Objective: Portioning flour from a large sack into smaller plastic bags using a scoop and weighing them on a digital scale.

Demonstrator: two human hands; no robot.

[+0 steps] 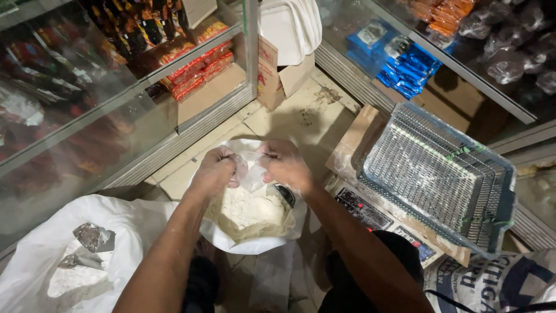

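Observation:
My left hand [216, 170] and my right hand [285, 164] are close together, each pinching the top of a small clear plastic bag [252, 174] between them. The bag hangs over an open white sack [255, 243] filled with white flour [246, 211]. A dark scoop [285, 194] lies in the flour by my right wrist. Both hands are closed on the bag's mouth; the bag's lower part is hard to make out against the flour.
A second open white sack [69, 255] with flour and a metal scoop [92, 237] sits at lower left. A weighing scale with a blue-rimmed mesh tray [440, 174] stands at right. Glass display cabinets [116, 98] with packaged goods flank a tiled floor [301, 116]. A cardboard box [278, 75] stands behind.

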